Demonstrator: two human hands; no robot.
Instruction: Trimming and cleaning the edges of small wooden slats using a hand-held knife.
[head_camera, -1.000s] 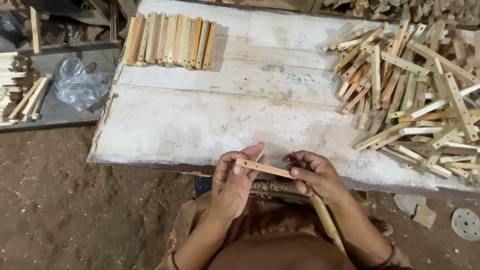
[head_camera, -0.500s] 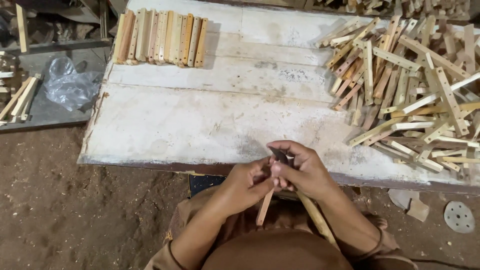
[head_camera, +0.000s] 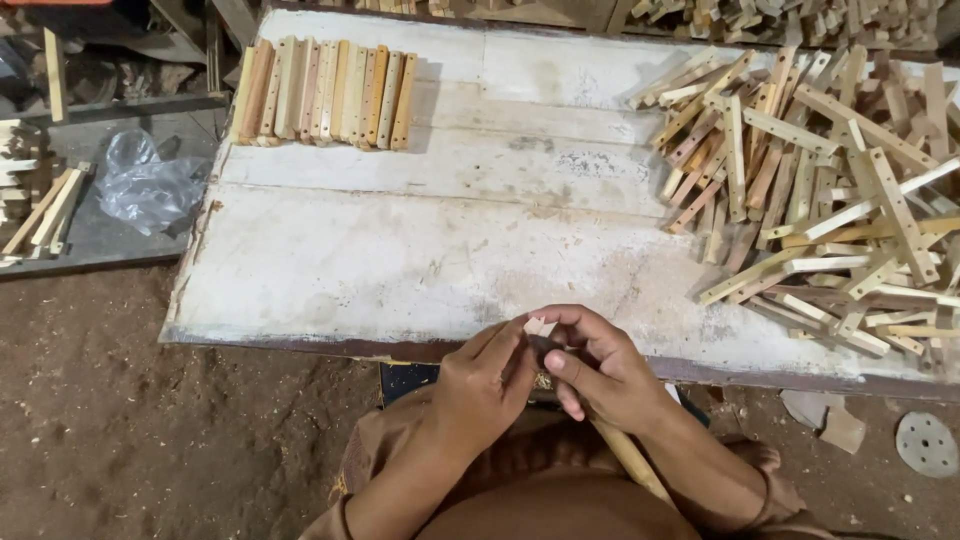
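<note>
Both hands meet at the near edge of the workbench, just above the person's lap. The left hand and right hand are closed together around a small wooden strip, of which only 1 pale, squared end shows between the fingertips; the remainder is hidden inside the grip. The visible end is light, raw timber, cut flat. Whether the strip is drilled like the others cannot be told from this view.

A second, longer stick runs down from beneath the right hand across the lap, tan and rounded along its length. Its upper end is covered by the hand.

The bench surface is whitish, worn and dusty. At its far left lies a neat row of strips, set side by side, their tones ranging from pale to orange-brown, several showing drilled holes. At the right lies a loose heap of strips, crossed at many angles, also drilled.

A crumpled clear plastic bag lies on a lower grey shelf to the left. The floor is brown earth.
</note>
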